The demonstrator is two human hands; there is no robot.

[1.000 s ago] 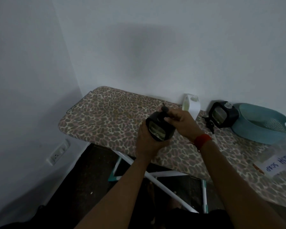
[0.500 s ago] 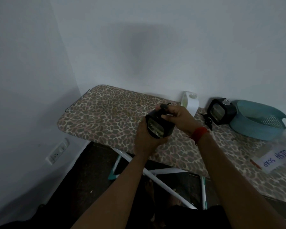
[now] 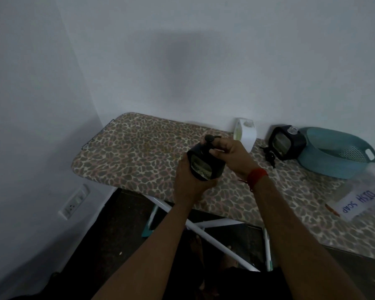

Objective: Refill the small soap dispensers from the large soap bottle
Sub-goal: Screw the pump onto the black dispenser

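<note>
A small black soap dispenser [image 3: 205,167] is held tilted above the leopard-print ironing board [image 3: 139,152]. My left hand [image 3: 191,182] grips its body from below. My right hand [image 3: 232,154] pinches its black pump top [image 3: 209,139]. A second black dispenser [image 3: 287,142] without its pump stands at the back right, and its loose black pump [image 3: 270,156] lies beside it. A white dispenser [image 3: 246,134] with pale liquid stands against the wall. The clear soap container labelled "DISH SOAP" [image 3: 357,200] lies at the right edge.
A teal colander [image 3: 338,152] sits at the back right next to the open black dispenser. The board's white legs [image 3: 204,232] and dark floor show below its front edge. A wall socket [image 3: 74,202] is low on the left wall.
My hands and the black dispenser stay in nearly the same spot. My right hand's fingers have shifted slightly on the pump top.
</note>
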